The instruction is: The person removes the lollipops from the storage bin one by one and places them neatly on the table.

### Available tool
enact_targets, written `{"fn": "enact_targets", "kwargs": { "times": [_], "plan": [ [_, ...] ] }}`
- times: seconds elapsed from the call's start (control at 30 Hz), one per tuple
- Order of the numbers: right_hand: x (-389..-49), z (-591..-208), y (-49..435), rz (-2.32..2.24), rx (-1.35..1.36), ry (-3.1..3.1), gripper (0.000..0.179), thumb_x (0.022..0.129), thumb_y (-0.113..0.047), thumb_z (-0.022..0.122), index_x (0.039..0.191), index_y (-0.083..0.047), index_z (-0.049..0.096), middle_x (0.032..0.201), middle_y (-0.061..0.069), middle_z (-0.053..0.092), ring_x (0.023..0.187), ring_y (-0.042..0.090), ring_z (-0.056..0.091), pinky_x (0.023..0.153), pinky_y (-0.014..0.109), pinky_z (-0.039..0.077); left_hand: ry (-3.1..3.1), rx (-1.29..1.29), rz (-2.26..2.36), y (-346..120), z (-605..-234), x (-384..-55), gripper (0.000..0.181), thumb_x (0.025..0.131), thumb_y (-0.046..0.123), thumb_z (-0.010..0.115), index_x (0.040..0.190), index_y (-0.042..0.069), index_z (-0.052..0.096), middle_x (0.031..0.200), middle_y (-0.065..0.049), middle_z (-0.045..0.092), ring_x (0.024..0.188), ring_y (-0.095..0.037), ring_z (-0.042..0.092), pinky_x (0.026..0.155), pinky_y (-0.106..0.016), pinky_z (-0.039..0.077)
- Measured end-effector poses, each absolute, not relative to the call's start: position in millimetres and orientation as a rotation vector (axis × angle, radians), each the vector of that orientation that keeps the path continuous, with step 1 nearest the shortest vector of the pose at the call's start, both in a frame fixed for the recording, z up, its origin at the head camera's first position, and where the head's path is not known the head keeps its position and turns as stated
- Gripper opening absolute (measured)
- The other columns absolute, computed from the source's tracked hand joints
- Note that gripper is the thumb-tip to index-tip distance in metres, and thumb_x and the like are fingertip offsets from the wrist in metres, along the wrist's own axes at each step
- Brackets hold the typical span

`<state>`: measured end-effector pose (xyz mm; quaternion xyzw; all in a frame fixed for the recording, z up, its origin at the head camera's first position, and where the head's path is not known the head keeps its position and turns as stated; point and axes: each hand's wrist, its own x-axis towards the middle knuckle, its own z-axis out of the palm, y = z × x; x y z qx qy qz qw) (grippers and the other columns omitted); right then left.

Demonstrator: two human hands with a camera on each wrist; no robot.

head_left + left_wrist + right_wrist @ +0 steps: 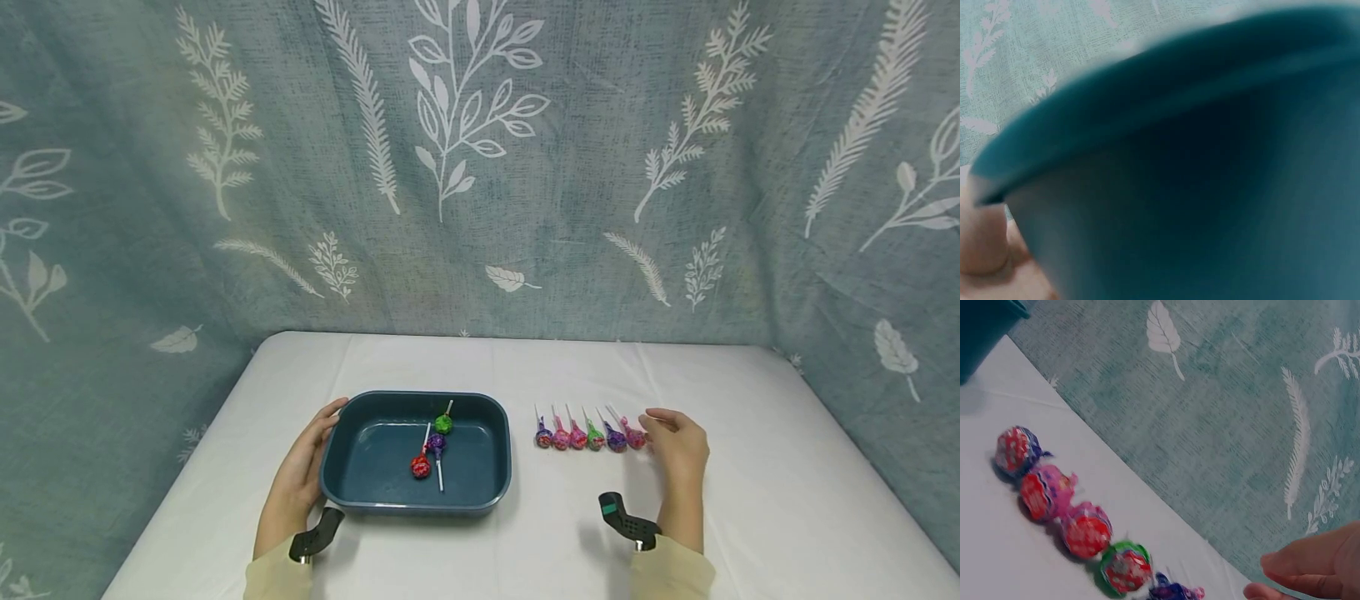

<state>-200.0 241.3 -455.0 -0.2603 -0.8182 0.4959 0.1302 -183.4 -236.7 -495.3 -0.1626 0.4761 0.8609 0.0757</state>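
Observation:
My left hand [302, 468] rests against the left side of a dark teal tray [416, 507], its fingers along the outer wall up to the rim. Inside the tray lie a green lollipop [443, 424], a purple lollipop [436, 443] and a red lollipop [421, 467]. My right hand [681, 442] is at the right end of a row of wrapped lollipops, its fingertips beside the last pink lollipop [635, 438]. The right wrist view shows no lollipop between the visible fingers [1304, 557]. In the left wrist view the tray wall [1179, 206] hides most of that hand.
The row, right of the tray, also holds a dark blue lollipop [543, 438], pink ones, a green-wrapped lollipop [595, 439] and a purple-blue lollipop [616, 441], sticks pointing away. A white cloth [562, 533] covers the table; a leaf-patterned curtain [480, 275] hangs behind it.

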Motion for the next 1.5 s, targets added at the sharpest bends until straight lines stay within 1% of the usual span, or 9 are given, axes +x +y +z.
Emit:
{"fn": "enact_targets", "kwargs": {
  "times": [0.13,0.3,0.37,0.6,0.8,0.93,1.13,1.27,1.5],
  "plan": [
    [-204.2,-450.8,227.4,1.51,-0.67,-2.362,0.027,0.089,-0.014,0.066,0.11,0.003,0.066,0.093,0.016,0.068,0.071,0.019,0.064,0.057,0.025,0.052,1.435,-0.481,2.582,-237.5,-495.5,-184.1,0.041,0.099,0.02,0.051,0.14,0.022,0.044,0.126,0.003,0.058,0.111,-0.013,0.056,0.092,-0.028,0.047],
    [-211.0,-449.5,206.8,1.592,-0.552,-2.424,0.026,0.09,-0.017,0.066,0.111,-0.001,0.066,0.093,0.009,0.068,0.077,0.018,0.066,0.064,0.039,0.056,1.462,-0.477,2.565,-237.0,-496.5,-187.9,0.043,0.098,0.021,0.051,0.141,0.022,0.044,0.13,0.002,0.055,0.119,-0.016,0.051,0.095,-0.031,0.045],
    [-209.9,-443.1,194.6,1.633,-0.484,-2.443,0.027,0.091,-0.017,0.065,0.111,0.0,0.065,0.095,0.011,0.068,0.081,0.023,0.067,0.069,0.043,0.055,1.468,-0.478,2.558,-236.0,-496.8,-189.5,0.044,0.098,0.021,0.051,0.141,0.022,0.044,0.132,0.002,0.054,0.121,-0.017,0.05,0.095,-0.032,0.045],
    [-206.6,-420.5,150.8,2.001,-0.216,-2.388,0.028,0.094,-0.015,0.062,0.115,0.003,0.063,0.107,0.016,0.067,0.096,0.029,0.064,0.083,0.038,0.053,1.466,-0.467,2.556,-232.7,-497.5,-189.9,0.044,0.099,0.021,0.05,0.142,0.022,0.042,0.132,0.001,0.053,0.119,-0.017,0.051,0.095,-0.032,0.046],
    [-205.7,-416.9,114.8,2.267,0.056,-2.37,0.029,0.094,-0.014,0.062,0.118,0.003,0.063,0.106,0.015,0.067,0.095,0.028,0.065,0.079,0.035,0.054,1.486,-0.485,2.554,-234.5,-497.3,-185.7,0.045,0.098,0.021,0.05,0.142,0.021,0.042,0.132,0.0,0.052,0.117,-0.015,0.052,0.093,-0.031,0.046],
    [-202.9,-416.7,89.6,2.376,0.258,-2.441,0.034,0.095,-0.015,0.062,0.122,0.005,0.06,0.112,0.016,0.064,0.096,0.026,0.064,0.082,0.036,0.053,1.487,-0.496,2.563,-235.9,-497.7,-183.1,0.046,0.097,0.02,0.052,0.142,0.02,0.042,0.136,-0.001,0.049,0.12,-0.015,0.051,0.094,-0.029,0.045],
    [-196.8,-418.1,58.6,2.457,0.557,-2.56,0.035,0.097,-0.015,0.056,0.125,0.007,0.055,0.116,0.021,0.06,0.103,0.035,0.062,0.088,0.042,0.051,1.49,-0.488,2.564,-235.9,-500.7,-182.3,0.046,0.096,0.021,0.052,0.141,0.02,0.043,0.14,-0.002,0.046,0.122,-0.016,0.05,0.095,-0.03,0.045],
    [-193.3,-423.9,48.2,2.496,0.609,-2.592,0.035,0.099,-0.01,0.05,0.127,0.011,0.05,0.118,0.028,0.057,0.106,0.041,0.059,0.088,0.044,0.051,1.504,-0.492,2.558,-234.8,-502.6,-181.9,0.044,0.097,0.023,0.052,0.14,0.022,0.044,0.135,0.0,0.052,0.117,-0.015,0.054,0.093,-0.03,0.046],
    [-190.9,-429.8,35.5,2.461,0.578,-2.675,0.034,0.099,-0.005,0.046,0.129,0.012,0.046,0.114,0.027,0.059,0.101,0.037,0.062,0.085,0.043,0.052,1.49,-0.466,2.587,-236.3,-499.9,-183.4,0.042,0.098,0.023,0.052,0.14,0.021,0.045,0.13,0.002,0.056,0.114,-0.013,0.056,0.094,-0.029,0.046]
  ]
}}
